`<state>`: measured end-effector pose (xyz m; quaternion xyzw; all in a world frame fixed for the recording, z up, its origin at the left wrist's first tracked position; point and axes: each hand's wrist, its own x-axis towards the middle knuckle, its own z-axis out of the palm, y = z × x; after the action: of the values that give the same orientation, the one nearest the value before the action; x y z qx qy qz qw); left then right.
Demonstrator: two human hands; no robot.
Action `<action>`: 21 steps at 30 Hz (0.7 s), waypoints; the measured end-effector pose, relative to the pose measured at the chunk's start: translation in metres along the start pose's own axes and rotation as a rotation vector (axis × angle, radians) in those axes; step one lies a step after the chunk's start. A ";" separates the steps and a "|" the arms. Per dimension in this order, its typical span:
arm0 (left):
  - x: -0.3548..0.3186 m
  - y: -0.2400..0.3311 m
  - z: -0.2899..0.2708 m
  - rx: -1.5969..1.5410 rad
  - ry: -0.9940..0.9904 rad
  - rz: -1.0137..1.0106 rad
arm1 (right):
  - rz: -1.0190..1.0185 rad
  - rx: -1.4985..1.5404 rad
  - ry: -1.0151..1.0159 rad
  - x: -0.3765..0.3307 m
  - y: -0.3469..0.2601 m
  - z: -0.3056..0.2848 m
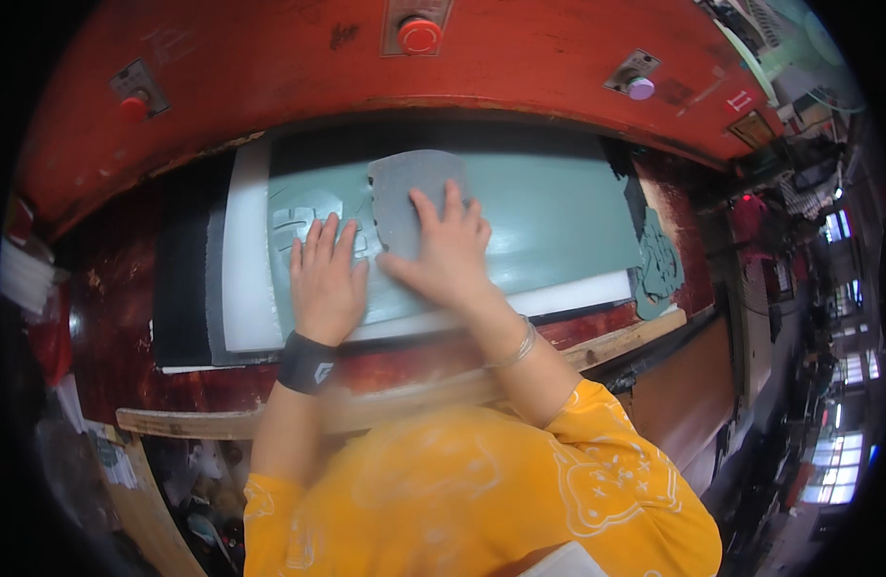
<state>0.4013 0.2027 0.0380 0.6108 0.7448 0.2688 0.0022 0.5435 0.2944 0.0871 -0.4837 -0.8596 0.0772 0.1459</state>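
The right hand point(450, 252) lies flat, fingers spread, pressing a grey cutting die point(411, 197) onto the grey-green sheet point(549, 216), apparently to steady it. At its nine o'clock, the left hand point(325, 281) rests open-palmed on the same sheet beside a cut-out pattern point(306, 223), gripping nothing, seemingly keeping the sheet from sliding.

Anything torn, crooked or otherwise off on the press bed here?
Yes. The green sheet has shaped holes cut out by the left hand, and a loose green scrap lies off its right end. The right hand presses a grey cutter, set slightly tilted.

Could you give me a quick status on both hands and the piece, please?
Left hand flat on green sheet. Right hand pressing grey cut piece down. Nothing blocking either hand.
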 end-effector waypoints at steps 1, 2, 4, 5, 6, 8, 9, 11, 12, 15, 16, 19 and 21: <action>0.001 0.001 0.001 -0.011 -0.022 -0.009 | 0.011 0.015 -0.020 0.000 -0.003 -0.001; 0.001 0.002 0.002 -0.012 -0.021 -0.008 | 0.013 0.043 -0.057 0.002 -0.006 -0.002; 0.001 0.000 0.000 0.000 -0.015 -0.006 | 0.026 0.028 -0.071 0.003 -0.013 -0.003; 0.001 -0.003 -0.002 0.002 -0.025 -0.011 | 0.032 0.025 -0.075 0.004 -0.016 -0.004; 0.000 -0.007 -0.006 0.016 -0.027 -0.003 | 0.024 0.050 -0.042 0.003 -0.022 -0.003; 0.000 -0.018 -0.014 0.039 -0.072 0.000 | 0.012 0.088 -0.053 0.002 -0.030 -0.001; 0.001 -0.024 -0.016 0.038 -0.046 0.015 | 0.000 0.126 -0.047 0.001 -0.034 0.001; 0.002 -0.033 -0.018 0.053 -0.077 -0.015 | 0.014 0.187 0.008 0.001 -0.036 0.005; 0.002 -0.036 -0.016 0.064 -0.064 0.013 | 0.024 0.219 0.017 0.002 -0.035 0.006; 0.000 -0.041 -0.009 0.077 -0.024 0.071 | 0.046 0.476 0.053 0.007 -0.015 -0.002; -0.001 -0.042 -0.008 0.077 -0.055 0.053 | 0.049 0.589 0.063 0.008 -0.005 -0.007; 0.001 -0.038 -0.013 0.077 -0.055 0.038 | 0.209 1.286 -0.197 0.010 0.037 -0.032; 0.007 -0.028 -0.020 0.058 -0.119 -0.021 | 0.166 1.510 -0.008 0.013 0.051 -0.036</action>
<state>0.3669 0.1980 0.0463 0.6176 0.7572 0.2102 0.0315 0.5897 0.3319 0.1093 -0.3154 -0.5345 0.6571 0.4278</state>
